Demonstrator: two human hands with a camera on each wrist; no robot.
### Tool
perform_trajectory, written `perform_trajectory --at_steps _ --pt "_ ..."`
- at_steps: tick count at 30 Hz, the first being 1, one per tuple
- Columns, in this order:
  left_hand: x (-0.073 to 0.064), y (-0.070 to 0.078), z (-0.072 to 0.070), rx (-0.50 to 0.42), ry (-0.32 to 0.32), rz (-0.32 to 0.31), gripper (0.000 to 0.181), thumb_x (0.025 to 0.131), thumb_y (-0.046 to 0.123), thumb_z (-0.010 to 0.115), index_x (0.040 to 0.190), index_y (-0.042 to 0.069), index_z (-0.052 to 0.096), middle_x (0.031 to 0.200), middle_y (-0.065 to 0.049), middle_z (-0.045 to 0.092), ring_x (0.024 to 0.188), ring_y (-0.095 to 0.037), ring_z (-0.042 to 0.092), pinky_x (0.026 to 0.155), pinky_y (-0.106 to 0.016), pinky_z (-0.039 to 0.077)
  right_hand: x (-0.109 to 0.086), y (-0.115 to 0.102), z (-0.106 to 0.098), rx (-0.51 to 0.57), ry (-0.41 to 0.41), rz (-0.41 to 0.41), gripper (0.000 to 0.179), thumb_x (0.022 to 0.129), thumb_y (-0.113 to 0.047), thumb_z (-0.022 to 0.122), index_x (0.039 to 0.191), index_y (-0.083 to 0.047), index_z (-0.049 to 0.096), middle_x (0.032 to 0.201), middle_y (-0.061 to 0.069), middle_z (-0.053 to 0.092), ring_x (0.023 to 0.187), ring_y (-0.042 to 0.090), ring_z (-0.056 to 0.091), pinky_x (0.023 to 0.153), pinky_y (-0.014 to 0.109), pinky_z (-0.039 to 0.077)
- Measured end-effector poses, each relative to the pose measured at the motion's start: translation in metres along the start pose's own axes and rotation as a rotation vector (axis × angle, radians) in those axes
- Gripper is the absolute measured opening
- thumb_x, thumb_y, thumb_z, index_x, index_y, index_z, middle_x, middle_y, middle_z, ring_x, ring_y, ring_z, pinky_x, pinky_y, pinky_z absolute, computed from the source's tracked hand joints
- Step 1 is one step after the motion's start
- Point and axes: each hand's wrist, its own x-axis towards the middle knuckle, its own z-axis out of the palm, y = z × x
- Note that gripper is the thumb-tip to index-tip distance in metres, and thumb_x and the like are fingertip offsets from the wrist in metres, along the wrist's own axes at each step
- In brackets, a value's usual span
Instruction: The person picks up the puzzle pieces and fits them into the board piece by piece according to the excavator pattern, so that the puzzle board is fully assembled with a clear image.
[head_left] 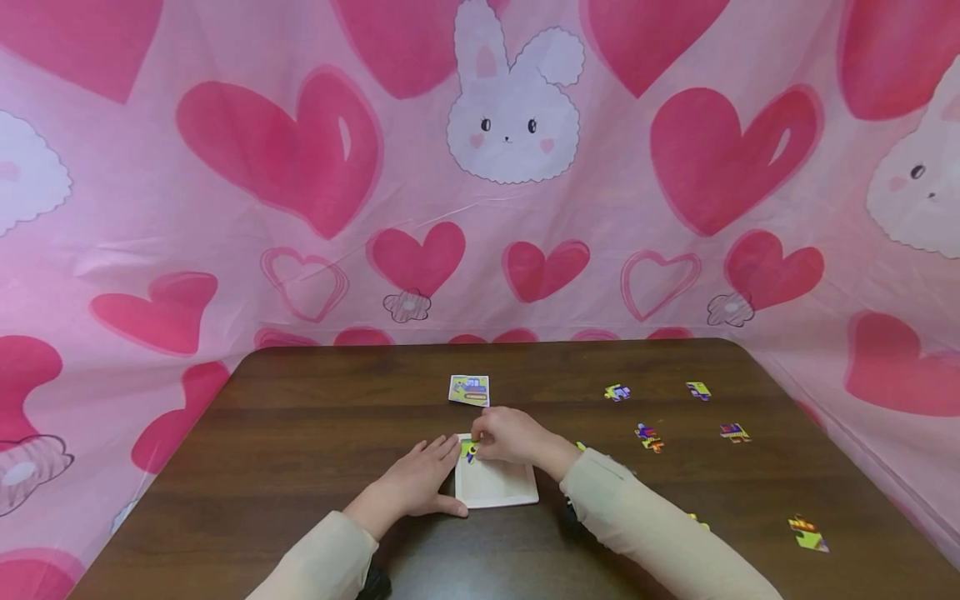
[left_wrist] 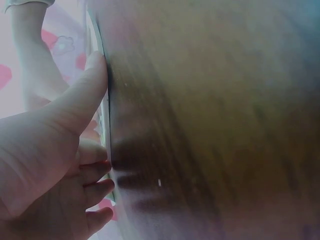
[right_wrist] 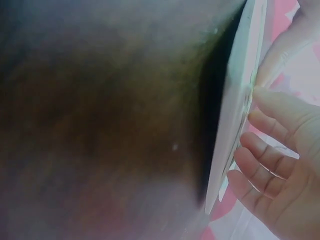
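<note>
A white puzzle tray (head_left: pixel 495 487) lies on the table, with a yellow-green puzzle piece (head_left: pixel 468 450) in its upper left corner. My left hand (head_left: pixel 420 481) rests flat at the tray's left side, fingers straight and thumb by the near corner. In the left wrist view the left thumb (left_wrist: pixel 90 87) touches the tray's edge. My right hand (head_left: pixel 513 435) reaches over the top of the tray and pinches at the piece, partly covering it. The right wrist view shows the right thumb and index fingertips (right_wrist: pixel 253 116) down at the tray's surface (right_wrist: pixel 231 105), other fingers loosely bent.
Behind the tray lies a picture card (head_left: pixel 469 390) of a digger-like vehicle. Several loose puzzle pieces are spread on the right, among them a purple one (head_left: pixel 618 392), a red-and-blue one (head_left: pixel 649 438) and a yellow one (head_left: pixel 808 533). The right sleeve partly hides others.
</note>
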Motion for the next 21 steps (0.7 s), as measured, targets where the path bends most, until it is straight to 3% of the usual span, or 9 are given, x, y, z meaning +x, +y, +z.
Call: perform_trajectory --at_steps 5,9,21 --pt "0.001 0.000 0.002 0.012 0.010 0.009 0.091 0.074 0.058 0.065 0.137 -0.003 0.040 0.142 -0.018 0.035 0.131 -0.033 0.030 0.103 -0.049 0.026 -0.007 0.010 -0.008 0.100 0.018 0.037 0.011 0.077 -0.015 0.073 0.086 -0.009 0.068 0.075 -0.005 0.054 0.066 0.008 0.048 0.061 0.024 0.042" --pt "0.002 0.001 0.003 0.012 0.012 0.010 0.091 0.074 0.057 0.066 0.137 -0.003 0.039 0.143 -0.017 0.035 0.131 -0.032 0.030 0.104 -0.049 0.025 -0.018 0.030 -0.022 0.129 0.044 0.095 0.014 0.080 -0.015 0.073 0.091 -0.008 0.068 0.079 -0.006 0.055 0.072 0.010 0.051 0.065 0.027 0.046" --pt "0.001 0.001 0.002 0.004 0.010 0.004 0.091 0.075 0.056 0.066 0.137 -0.003 0.038 0.144 -0.017 0.033 0.132 -0.032 0.029 0.104 -0.049 0.024 -0.071 0.120 -0.068 0.165 0.103 0.308 0.026 0.081 -0.014 0.071 0.101 0.001 0.064 0.089 0.006 0.063 0.081 0.020 0.057 0.076 0.040 0.049"
